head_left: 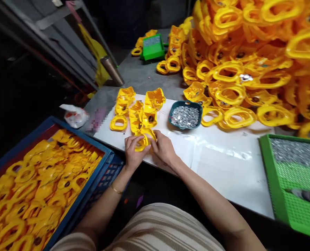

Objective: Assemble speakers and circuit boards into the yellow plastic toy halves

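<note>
Both hands are at the front edge of the white-covered worktop (217, 160), on a yellow plastic part with an oval loop (143, 141). My left hand (134, 150) grips the loop from the left, fingers bent over it. From the right, my right hand (164, 146) pinches the same part; its fingertips are partly hidden. Just beyond lie more yellow plastic pieces, one at the left (119, 122) and one with a dark round spot (151, 118). A dark teal basket (172, 124) full of small shiny metal pieces stands to their right.
A large heap of yellow parts (233, 83) fills the back right. At left, a blue crate (106, 153) holds many more. Green trays with metal pieces stand at right (271, 184) and at the back (155, 54). A metal cylinder (113, 71) leans near the worktop's left side.
</note>
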Demonstrator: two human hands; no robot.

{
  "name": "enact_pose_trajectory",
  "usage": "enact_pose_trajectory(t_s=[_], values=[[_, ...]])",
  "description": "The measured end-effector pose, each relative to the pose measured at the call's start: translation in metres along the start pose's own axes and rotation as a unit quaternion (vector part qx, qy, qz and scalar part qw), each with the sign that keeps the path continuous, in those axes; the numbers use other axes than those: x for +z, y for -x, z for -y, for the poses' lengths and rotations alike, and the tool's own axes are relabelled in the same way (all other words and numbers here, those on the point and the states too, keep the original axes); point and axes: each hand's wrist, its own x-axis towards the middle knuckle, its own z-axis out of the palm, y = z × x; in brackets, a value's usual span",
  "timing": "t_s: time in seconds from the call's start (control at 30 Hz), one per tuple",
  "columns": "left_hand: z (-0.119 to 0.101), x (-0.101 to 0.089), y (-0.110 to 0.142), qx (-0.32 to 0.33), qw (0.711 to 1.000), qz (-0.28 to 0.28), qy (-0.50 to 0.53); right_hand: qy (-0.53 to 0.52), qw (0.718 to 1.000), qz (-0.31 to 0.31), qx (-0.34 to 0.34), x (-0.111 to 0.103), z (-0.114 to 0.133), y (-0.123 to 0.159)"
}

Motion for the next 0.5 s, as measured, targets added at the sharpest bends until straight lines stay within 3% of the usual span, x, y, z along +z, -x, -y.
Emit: enact_pose_trajectory(t_s=[0.13,0.27,0.37,0.5], values=[[-0.043,-0.002,0.026,0.12,0.991,-0.011,0.052,-0.033,0.997,-0.066,-0.002,-0.012,-0.026,0.083],[-0.093,0.007,0.044,0.169,0.977,0.052,0.118,-0.03,0.988,-0.138,0.057,-0.033,-0.048,0.166],[-0.121,0.013,0.047,0.181,0.967,0.086,0.158,-0.018,0.978,-0.178,0.108,-0.053,-0.056,0.207],[-0.134,0.018,0.051,0.204,0.957,0.133,0.159,0.005,0.967,-0.193,0.167,-0.076,-0.062,0.238]])
